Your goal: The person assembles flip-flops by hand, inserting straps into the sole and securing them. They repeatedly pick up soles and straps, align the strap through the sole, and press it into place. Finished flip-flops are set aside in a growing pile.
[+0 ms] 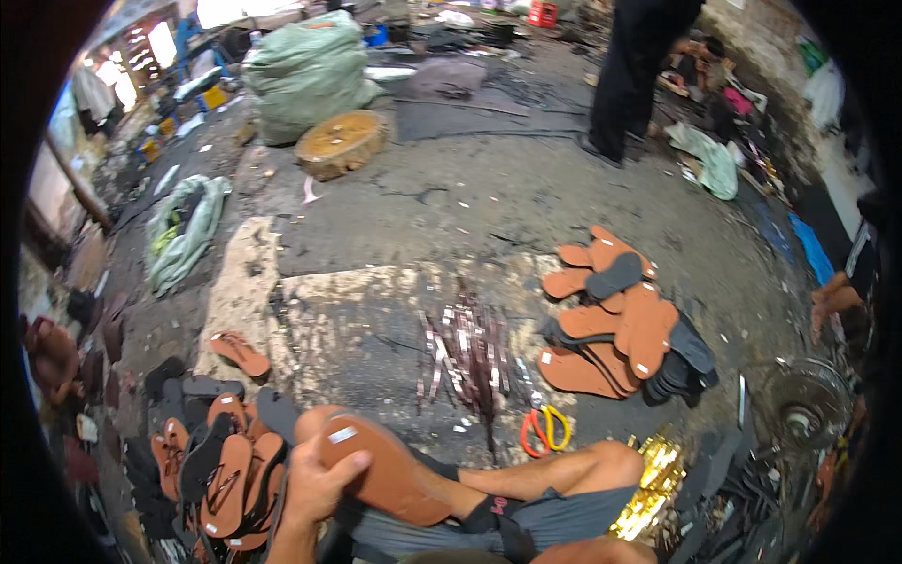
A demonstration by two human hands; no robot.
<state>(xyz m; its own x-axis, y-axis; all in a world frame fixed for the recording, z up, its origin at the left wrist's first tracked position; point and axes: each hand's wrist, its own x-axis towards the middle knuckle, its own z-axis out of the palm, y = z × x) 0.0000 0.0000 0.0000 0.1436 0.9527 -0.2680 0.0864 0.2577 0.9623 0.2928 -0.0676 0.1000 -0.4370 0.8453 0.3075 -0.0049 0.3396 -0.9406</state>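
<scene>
My left hand [315,484] is closed around the heel end of a brown sandal sole [399,475], with the thumb on its top face near a white label. The sole is tilted above my crossed legs, and no strap shows on it. My right hand is not visible; bare skin at the lower edge may be a forearm or a knee. Left of the held sole lies a pile of brown and black thong sandals [225,484]. Ahead of my legs are scissors [543,430] with red and yellow handles, beside a heap of shiny dark strips [467,348].
Brown and black soles [611,329] are stacked at the right. Gold foil strips [650,484] lie by my knee. Farther off are a round wood block [341,144], a stuffed green sack [308,75] and a standing person [639,75]. Another person's hand [834,301] shows at the right edge.
</scene>
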